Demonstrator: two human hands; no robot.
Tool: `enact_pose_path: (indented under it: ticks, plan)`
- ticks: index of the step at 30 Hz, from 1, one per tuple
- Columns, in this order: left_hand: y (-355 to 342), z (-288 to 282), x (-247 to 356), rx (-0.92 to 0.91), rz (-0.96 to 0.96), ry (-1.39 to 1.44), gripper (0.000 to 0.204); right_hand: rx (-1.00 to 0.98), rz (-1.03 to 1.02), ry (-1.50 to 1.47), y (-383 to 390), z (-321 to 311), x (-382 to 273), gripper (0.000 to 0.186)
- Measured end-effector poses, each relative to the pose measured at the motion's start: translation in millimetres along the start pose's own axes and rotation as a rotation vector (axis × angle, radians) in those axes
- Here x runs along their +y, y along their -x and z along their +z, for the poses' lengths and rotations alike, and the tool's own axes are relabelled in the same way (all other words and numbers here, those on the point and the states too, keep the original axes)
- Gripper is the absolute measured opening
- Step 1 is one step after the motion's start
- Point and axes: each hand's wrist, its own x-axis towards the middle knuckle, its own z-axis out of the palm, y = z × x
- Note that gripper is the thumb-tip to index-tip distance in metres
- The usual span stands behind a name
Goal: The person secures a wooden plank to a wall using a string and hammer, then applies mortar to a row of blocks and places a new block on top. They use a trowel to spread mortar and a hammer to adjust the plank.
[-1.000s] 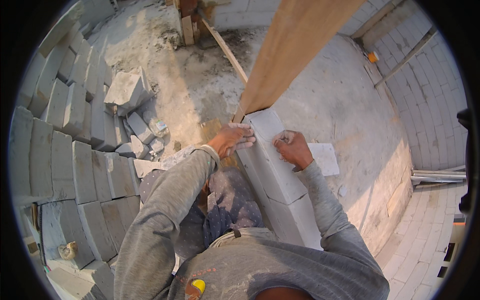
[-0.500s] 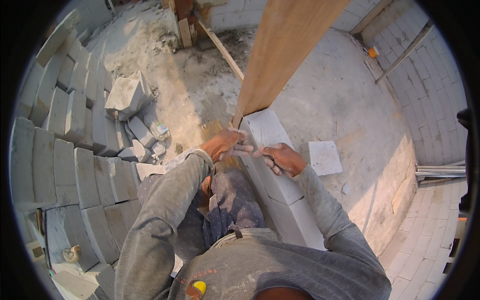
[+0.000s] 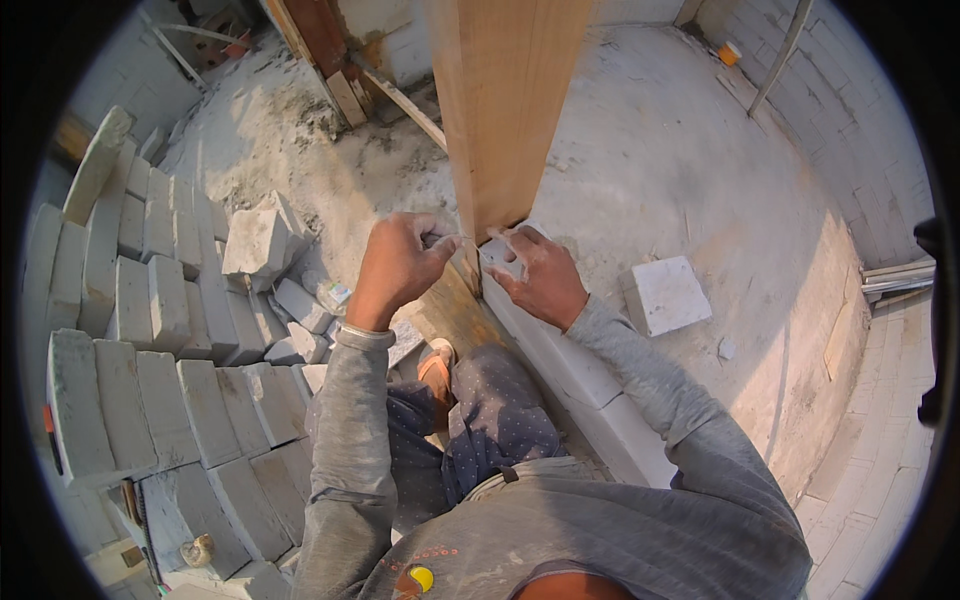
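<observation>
My left hand [image 3: 405, 262] is raised beside the foot of a tall wooden post [image 3: 510, 120], its thumb and fingers pinched together. Whatever they pinch is too thin or hidden to make out. Just across from it, my right hand [image 3: 538, 276] is curled over the far end of a row of pale blocks [image 3: 570, 362], with its fingertips close to the post's lower corner. The small gap between its fingers shows no object clearly. The block row runs from the post back toward my right side.
Stacked pale blocks [image 3: 205, 410] fill the left side, with broken pieces [image 3: 302, 305] beside them. A loose block [image 3: 668, 296] lies on the floor to the right. A wooden plank [image 3: 455, 305] lies by my foot. Block walls [image 3: 850, 130] stand at the right.
Both hands have moved forward from the block's side to the post's foot. My left hand has risen and turned, and its outstretched fingers have drawn into a pinch. The view has shifted.
</observation>
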Motion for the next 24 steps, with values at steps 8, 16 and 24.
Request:
enact_pose_path:
  ticks: [8,16,24]
  plan:
    - [-14,11,-20,-0.113,-0.332,0.717,0.039,0.166,0.377,-0.555,-20,-42,27,0.032]
    - [-5,97,-42,-0.243,-0.692,0.850,0.038,0.323,0.823,-1.244,-64,-84,143,0.048]
    - [-11,94,-40,0.024,-0.631,1.086,0.012,0.266,0.755,-1.335,-125,-64,179,0.046]
